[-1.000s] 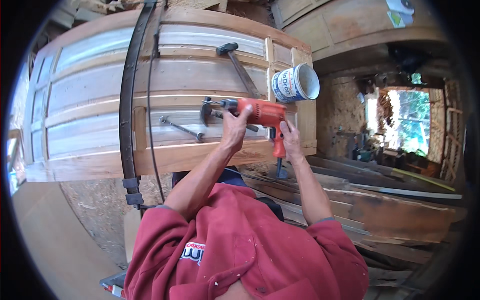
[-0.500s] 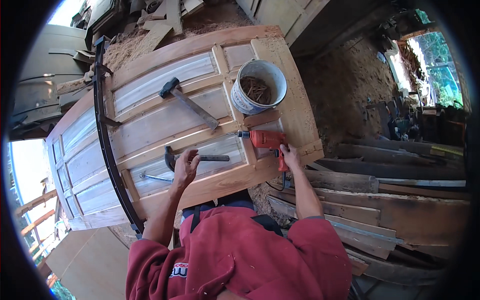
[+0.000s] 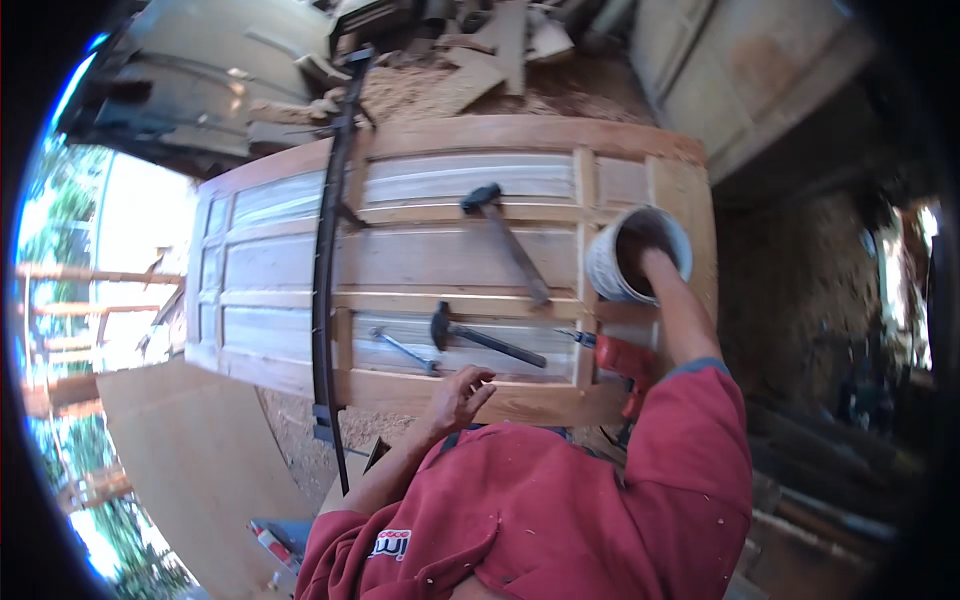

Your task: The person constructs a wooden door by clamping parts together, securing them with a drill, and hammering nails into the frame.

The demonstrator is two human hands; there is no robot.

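My right hand (image 3: 646, 244) is down inside a whitish bucket (image 3: 606, 266) on the right end of a panelled wooden door (image 3: 455, 392). Its fingers are hidden there. Just nearer me lies a red corded power drill (image 3: 624, 357), partly covered by my right arm. My left hand (image 3: 464, 396) hovers empty at the door's near edge, fingers loosely bent and apart. Close to it are a claw hammer (image 3: 495, 346) with a dark handle and a slim metal wrench-like tool (image 3: 404, 350). Farther back rests a heavy-headed hammer (image 3: 518, 252) with a wooden handle.
A long dark metal bar clamp (image 3: 323, 270) crosses the door left of the tools. Wood scraps (image 3: 480, 85) and sawdust lie beyond the far edge. A plywood sheet (image 3: 195, 450) leans at the lower left; boards (image 3: 820, 520) are stacked at the lower right.
My right hand has let go of the drill, which now lies on the door, and has reached into the bucket. The left hand has drawn back toward me. The view has turned.
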